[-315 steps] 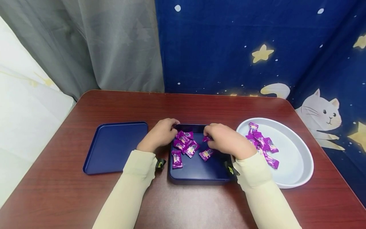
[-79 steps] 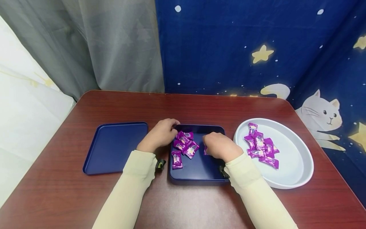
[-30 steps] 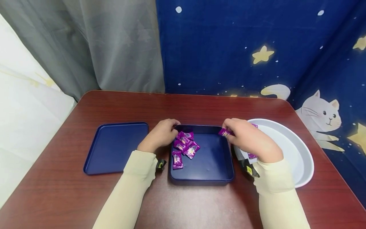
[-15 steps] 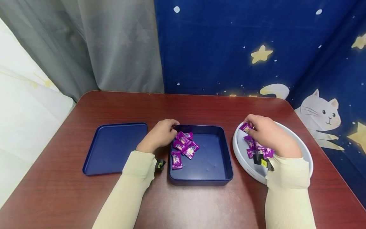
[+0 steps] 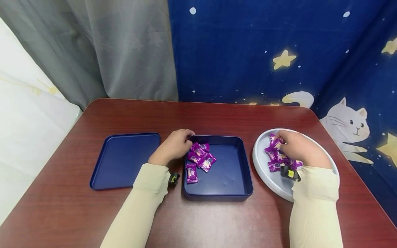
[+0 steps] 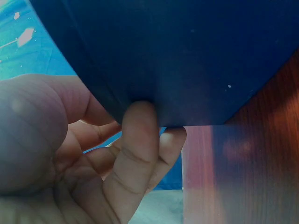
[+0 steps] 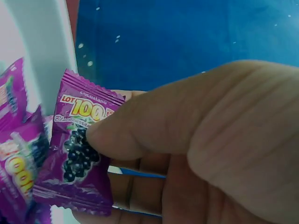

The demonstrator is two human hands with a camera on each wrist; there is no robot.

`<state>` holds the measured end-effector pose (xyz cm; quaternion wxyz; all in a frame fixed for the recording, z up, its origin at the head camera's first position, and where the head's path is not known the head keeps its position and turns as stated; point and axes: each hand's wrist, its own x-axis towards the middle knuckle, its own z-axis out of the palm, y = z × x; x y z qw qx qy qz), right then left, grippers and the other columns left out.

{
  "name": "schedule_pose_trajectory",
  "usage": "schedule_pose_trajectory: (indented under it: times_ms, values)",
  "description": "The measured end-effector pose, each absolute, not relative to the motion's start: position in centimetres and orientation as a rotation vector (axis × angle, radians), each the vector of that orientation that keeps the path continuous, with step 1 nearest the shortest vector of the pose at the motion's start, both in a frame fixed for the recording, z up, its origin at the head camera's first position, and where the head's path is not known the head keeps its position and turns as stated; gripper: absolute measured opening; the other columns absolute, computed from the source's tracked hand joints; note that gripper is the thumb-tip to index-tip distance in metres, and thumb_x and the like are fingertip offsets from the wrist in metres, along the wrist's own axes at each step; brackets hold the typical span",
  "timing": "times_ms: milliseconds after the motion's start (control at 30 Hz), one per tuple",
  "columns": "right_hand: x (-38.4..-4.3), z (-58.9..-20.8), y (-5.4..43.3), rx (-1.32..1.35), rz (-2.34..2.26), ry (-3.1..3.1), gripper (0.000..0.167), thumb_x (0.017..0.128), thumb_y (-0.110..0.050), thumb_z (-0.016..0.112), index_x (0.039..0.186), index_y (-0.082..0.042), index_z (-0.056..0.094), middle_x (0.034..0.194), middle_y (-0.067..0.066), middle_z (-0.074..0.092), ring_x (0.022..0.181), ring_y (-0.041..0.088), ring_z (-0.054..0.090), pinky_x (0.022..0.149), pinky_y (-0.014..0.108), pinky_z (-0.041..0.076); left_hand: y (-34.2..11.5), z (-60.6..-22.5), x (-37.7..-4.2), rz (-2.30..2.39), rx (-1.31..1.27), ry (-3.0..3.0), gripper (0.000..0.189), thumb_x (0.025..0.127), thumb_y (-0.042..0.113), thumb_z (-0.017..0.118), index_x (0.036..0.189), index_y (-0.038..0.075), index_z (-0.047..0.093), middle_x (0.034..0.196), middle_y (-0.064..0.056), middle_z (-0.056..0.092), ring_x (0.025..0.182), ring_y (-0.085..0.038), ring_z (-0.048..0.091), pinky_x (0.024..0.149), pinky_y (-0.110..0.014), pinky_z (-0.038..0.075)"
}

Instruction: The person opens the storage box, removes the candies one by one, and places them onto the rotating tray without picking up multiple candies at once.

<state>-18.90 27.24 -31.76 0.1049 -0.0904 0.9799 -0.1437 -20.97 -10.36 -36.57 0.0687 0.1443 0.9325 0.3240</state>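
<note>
For this bit, I'd keep the pinch light and low: the shiny purple plastic-wrapped candy [image 7: 81, 149] looks slick, so squeezing hard could make it shoot out, and letting it go from high up would probably send it skidding. Mind the knuckles too, because the other purple candies [image 5: 273, 155] are bunched up right by the right hand [image 5: 304, 148] and would be easy to knock.

Fingers-wise, the right ones are closed to about the candy's thickness, thumb across the printed front and the rest behind. That candy's inside the round white dish [image 5: 274, 184], up at the far left part; can't tell if it's touching its neighbours.

Left hand [image 5: 173, 146] has its fingers curled in at the far left corner of the deep navy rectangular box [image 5: 231, 168], one fingertip pressed on the outer wall. Decent way to steady it imo. There's a small cluster of the same candies [image 5: 198, 155] along the box's left side, all on a reddish-brown wooden surface [image 5: 223, 220].
</note>
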Motion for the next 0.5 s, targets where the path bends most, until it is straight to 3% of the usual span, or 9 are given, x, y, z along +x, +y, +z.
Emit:
schedule_pose_trajectory:
  times_ms: [233, 500]
  values:
    - [-19.3, -32.5, 27.7, -0.254, -0.407, 2.858, 0.034, 0.087, -0.001, 0.060, 0.120, 0.005, 0.061, 0.095, 0.015, 0.066, 0.077, 0.026, 0.060, 0.076, 0.048, 0.051, -10.3, -36.5, -20.9, 0.981, 0.424, 2.799, 0.034, 0.096, 0.007, 0.057, 0.129, 0.001, 0.062, 0.126, -0.017, 0.061, 0.108, -0.029, 0.056, 0.102, -0.046, 0.046]
    - [-19.4, -32.9, 28.7, -0.153, -0.388, 2.829, 0.034, 0.087, 0.002, 0.056, 0.121, 0.004, 0.062, 0.099, 0.019, 0.065, 0.084, 0.032, 0.059, 0.080, 0.055, 0.049, -10.4, -36.4, -20.9, 0.973, 0.441, 2.799, 0.034, 0.097, 0.007, 0.056, 0.130, 0.001, 0.061, 0.127, -0.017, 0.060, 0.105, -0.028, 0.056, 0.101, -0.046, 0.046]
